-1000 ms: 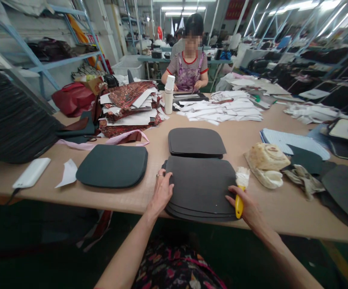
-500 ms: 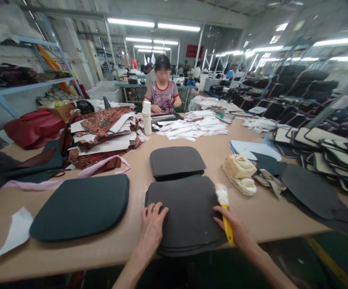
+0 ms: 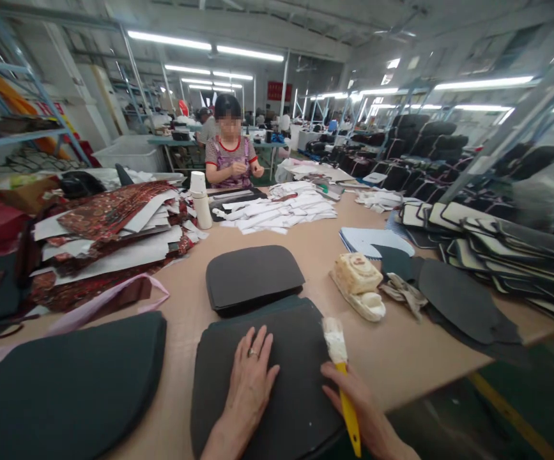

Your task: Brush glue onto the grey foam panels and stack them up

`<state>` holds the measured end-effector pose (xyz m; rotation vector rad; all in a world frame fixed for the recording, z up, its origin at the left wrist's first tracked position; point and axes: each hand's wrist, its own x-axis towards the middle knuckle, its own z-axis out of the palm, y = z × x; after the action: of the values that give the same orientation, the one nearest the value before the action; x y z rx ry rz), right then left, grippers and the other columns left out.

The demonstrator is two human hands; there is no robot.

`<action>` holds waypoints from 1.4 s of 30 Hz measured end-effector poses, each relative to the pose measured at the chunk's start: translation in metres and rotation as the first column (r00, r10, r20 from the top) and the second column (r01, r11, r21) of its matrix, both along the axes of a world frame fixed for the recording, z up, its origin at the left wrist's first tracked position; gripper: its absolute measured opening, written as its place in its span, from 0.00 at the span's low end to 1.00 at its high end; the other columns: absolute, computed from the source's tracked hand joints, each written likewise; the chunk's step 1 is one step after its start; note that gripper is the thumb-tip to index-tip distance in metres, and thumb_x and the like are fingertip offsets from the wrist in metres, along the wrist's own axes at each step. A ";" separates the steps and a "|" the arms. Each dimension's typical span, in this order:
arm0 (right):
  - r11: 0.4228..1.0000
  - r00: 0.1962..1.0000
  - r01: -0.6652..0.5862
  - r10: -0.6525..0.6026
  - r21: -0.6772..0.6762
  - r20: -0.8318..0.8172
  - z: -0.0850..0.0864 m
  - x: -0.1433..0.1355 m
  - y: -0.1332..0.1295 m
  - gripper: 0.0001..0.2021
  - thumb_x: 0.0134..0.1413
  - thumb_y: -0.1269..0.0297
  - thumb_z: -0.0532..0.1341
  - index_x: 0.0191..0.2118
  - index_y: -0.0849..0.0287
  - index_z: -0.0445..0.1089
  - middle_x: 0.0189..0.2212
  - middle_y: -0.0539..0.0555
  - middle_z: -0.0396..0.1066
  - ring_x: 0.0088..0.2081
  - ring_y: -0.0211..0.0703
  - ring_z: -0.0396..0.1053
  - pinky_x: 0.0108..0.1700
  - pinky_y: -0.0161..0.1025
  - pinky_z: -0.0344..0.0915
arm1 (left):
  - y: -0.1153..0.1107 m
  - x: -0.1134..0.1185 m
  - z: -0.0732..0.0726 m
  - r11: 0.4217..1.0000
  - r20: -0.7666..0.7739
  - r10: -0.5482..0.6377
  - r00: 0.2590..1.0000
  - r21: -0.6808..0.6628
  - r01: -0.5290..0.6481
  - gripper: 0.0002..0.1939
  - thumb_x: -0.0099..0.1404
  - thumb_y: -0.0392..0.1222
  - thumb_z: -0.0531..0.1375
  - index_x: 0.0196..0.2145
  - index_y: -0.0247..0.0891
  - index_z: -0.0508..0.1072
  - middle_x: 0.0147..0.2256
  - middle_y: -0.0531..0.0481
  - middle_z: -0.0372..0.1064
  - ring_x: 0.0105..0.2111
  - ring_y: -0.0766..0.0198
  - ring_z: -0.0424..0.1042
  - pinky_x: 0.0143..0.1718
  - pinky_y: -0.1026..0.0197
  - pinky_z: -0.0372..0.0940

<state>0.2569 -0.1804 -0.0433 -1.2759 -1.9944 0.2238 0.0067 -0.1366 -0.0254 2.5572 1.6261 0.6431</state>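
Observation:
A stack of dark grey panels (image 3: 286, 383) with rounded corners lies in front of me near the table's front edge. My left hand (image 3: 252, 377) rests flat on top of it, fingers stretched out, a ring on one finger. At the stack's right edge, my right hand (image 3: 353, 396) holds a yellow-handled paintbrush (image 3: 348, 409), its whitish bristles pointing away from me. The fingertips of that hand touch the panels' side. Just behind is a second dark grey stack (image 3: 255, 275). To the left lies a thick dark green panel stack (image 3: 75, 383).
A cream-coloured, crusted container (image 3: 357, 275) stands right of the stacks, beside a crumpled rag (image 3: 404, 294) and loose dark pieces (image 3: 463, 300). Patterned red sheets (image 3: 114, 223) are piled left, near a white bottle (image 3: 200, 201). Across the table a person (image 3: 231, 150) handles something small.
My left hand has slid from the stack's left edge onto the middle of its top. The right hand still grips the brush at the right edge. My view has shifted right and closer.

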 end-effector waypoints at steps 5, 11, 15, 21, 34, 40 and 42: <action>0.996 0.992 0.090 -0.090 -0.011 -0.091 0.002 0.021 0.005 0.15 0.50 0.70 0.61 0.45 0.53 0.69 0.39 0.53 0.75 0.40 0.46 0.74 0.41 0.37 0.73 | 0.001 0.017 -0.013 1.000 -0.181 -0.020 0.983 0.020 0.024 0.29 0.60 0.44 0.55 0.59 0.44 0.57 0.59 0.46 0.56 0.58 0.47 0.55 0.53 0.42 0.58; 0.959 0.940 0.276 -0.284 -0.068 -0.187 -0.003 0.034 0.038 0.09 0.53 0.66 0.59 0.42 0.54 0.66 0.42 0.56 0.73 0.43 0.47 0.73 0.43 0.43 0.73 | 0.002 0.019 -0.010 0.996 -0.286 0.033 0.958 0.088 -0.008 0.31 0.61 0.45 0.53 0.61 0.44 0.52 0.60 0.49 0.54 0.59 0.49 0.53 0.53 0.45 0.56; 0.986 0.969 0.147 -0.159 -0.078 -0.189 0.000 0.020 0.059 0.06 0.53 0.69 0.58 0.38 0.53 0.66 0.45 0.55 0.72 0.49 0.49 0.68 0.46 0.47 0.71 | 0.005 0.021 -0.006 0.996 -0.326 0.021 0.945 0.090 0.009 0.31 0.61 0.46 0.52 0.62 0.45 0.50 0.60 0.51 0.53 0.59 0.51 0.53 0.54 0.48 0.55; 0.997 0.997 0.043 -0.047 -0.059 -0.059 0.000 0.024 0.079 0.12 0.52 0.67 0.60 0.44 0.51 0.66 0.37 0.55 0.74 0.39 0.50 0.72 0.42 0.55 0.68 | 0.006 0.021 -0.004 0.998 -0.362 0.017 0.932 0.063 0.007 0.32 0.62 0.47 0.52 0.62 0.46 0.49 0.61 0.53 0.52 0.60 0.51 0.51 0.54 0.49 0.54; 0.991 0.990 -0.135 0.135 0.015 -0.038 -0.028 -0.011 0.073 0.10 0.53 0.68 0.58 0.43 0.54 0.67 0.46 0.57 0.71 0.48 0.48 0.70 0.43 0.43 0.72 | -0.019 0.031 0.022 0.983 -0.106 0.060 0.993 -0.169 -0.077 0.27 0.60 0.38 0.56 0.57 0.42 0.58 0.60 0.48 0.55 0.59 0.53 0.53 0.55 0.47 0.59; 0.999 0.998 -0.043 0.044 0.025 -0.034 -0.057 -0.006 0.082 0.09 0.52 0.56 0.57 0.34 0.55 0.70 0.36 0.57 0.75 0.37 0.48 0.74 0.34 0.43 0.72 | -0.033 -0.030 0.007 0.780 0.242 0.624 0.743 -0.134 -0.611 0.20 0.63 0.35 0.52 0.54 0.39 0.62 0.48 0.43 0.64 0.48 0.58 0.65 0.48 0.51 0.66; 1.000 0.998 -0.002 0.002 -0.014 -0.063 -0.061 -0.004 0.084 0.12 0.50 0.53 0.58 0.32 0.55 0.70 0.35 0.56 0.75 0.36 0.48 0.74 0.33 0.41 0.72 | -0.039 -0.048 -0.001 0.703 0.297 0.707 0.642 -0.202 -0.681 0.20 0.62 0.37 0.54 0.52 0.38 0.64 0.46 0.43 0.64 0.48 0.56 0.66 0.48 0.50 0.66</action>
<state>0.2533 -0.0965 -0.1045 -1.2609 -1.9441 0.2764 -0.0415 -0.1754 -0.0269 1.5338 2.4009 0.9830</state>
